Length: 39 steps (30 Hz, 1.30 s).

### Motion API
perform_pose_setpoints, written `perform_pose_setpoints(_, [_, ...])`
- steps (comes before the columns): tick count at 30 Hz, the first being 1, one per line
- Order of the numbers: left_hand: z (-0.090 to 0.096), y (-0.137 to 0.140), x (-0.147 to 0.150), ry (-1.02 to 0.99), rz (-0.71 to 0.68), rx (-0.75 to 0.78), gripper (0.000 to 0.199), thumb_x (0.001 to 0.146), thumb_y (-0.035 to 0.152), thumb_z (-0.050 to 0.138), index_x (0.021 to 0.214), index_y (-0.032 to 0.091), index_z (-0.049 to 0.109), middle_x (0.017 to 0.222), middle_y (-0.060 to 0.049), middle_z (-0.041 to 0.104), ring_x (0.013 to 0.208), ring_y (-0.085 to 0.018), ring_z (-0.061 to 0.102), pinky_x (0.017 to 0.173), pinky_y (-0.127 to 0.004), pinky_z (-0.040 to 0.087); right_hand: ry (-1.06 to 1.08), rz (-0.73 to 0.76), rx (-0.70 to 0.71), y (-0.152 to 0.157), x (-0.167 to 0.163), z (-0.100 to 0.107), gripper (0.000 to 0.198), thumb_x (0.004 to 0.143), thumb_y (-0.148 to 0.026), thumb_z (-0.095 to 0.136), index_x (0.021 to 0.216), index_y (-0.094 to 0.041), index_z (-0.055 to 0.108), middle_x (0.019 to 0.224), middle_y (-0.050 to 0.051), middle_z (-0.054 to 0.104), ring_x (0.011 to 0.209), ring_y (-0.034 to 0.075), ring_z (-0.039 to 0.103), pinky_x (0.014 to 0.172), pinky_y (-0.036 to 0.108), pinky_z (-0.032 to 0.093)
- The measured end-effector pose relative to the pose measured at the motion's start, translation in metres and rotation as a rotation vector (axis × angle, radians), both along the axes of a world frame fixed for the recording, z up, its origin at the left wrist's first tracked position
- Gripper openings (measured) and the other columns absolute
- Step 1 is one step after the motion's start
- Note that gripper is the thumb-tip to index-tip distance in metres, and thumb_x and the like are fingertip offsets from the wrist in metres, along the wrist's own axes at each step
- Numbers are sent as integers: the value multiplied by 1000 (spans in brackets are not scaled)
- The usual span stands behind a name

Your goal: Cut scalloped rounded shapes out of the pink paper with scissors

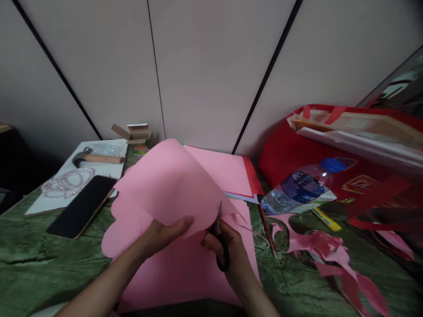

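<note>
Left hand [165, 235] pinching the lower edge of a pink sheet [172, 185], thumb on top, fingers mostly hidden underneath. Right hand [231, 248] closed round scissors [226, 256], fingers at the black handle, blades pointing up at the sheet's right-hand edge; can't tell how far apart the blades stand. Sheet is held raised and curved in front of the person, over more pink paper [172, 277] with a scalloped left side, on a green table [23, 264]. Right of that: red pencil [268, 233], pink scraps [330, 246], yellow cutter [326, 219], and a tilted water bottle [299, 187] with blue cap, just in front of a red bag [277, 149]. Left side: dark phone [84, 207], hammer [105, 158] lying on a white board [39, 203], and a small open box [140, 145] behind.
</note>
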<state>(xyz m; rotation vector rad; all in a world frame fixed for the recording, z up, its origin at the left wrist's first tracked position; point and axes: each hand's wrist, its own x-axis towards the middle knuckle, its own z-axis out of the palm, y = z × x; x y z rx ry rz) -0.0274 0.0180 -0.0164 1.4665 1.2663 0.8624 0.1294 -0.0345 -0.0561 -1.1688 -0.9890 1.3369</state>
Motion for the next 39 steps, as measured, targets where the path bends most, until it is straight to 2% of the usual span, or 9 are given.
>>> perform_pose_setpoints(11, [2,2,-1,-20,6,0,42,68,35,60,104,15,55,85,-10,69,93,-27,60,82,-40,47,30,-9,-26,2,-3,9,8,67,-22,60,66,-17,54,52,-5,50,52,12,49,49,23,34])
perform_pose_setpoints(18, [0,4,-4,7,23,30,43,65,39,61,100,14,57,79,-9,69,94,-28,59,81,-40,48,74,-16,-47,1,-5,11,4,65,-18,59,68,-18,57,48,-6,48,48,12,47,47,23,33])
perform_pose_setpoints(30, [-5,8,-10,-63,5,21,44,67,39,61,103,15,56,100,-12,66,92,-28,60,77,-38,50,61,-16,-98,1,-6,14,6,62,-16,57,67,-16,54,45,-6,48,43,10,45,42,21,31])
perform_pose_setpoints(39, [-1,7,-10,-46,-17,21,36,69,38,59,98,16,58,100,-12,65,92,-28,60,77,-37,49,76,20,-51,1,-8,13,4,65,-17,57,66,-16,53,47,-6,46,43,9,43,43,21,30])
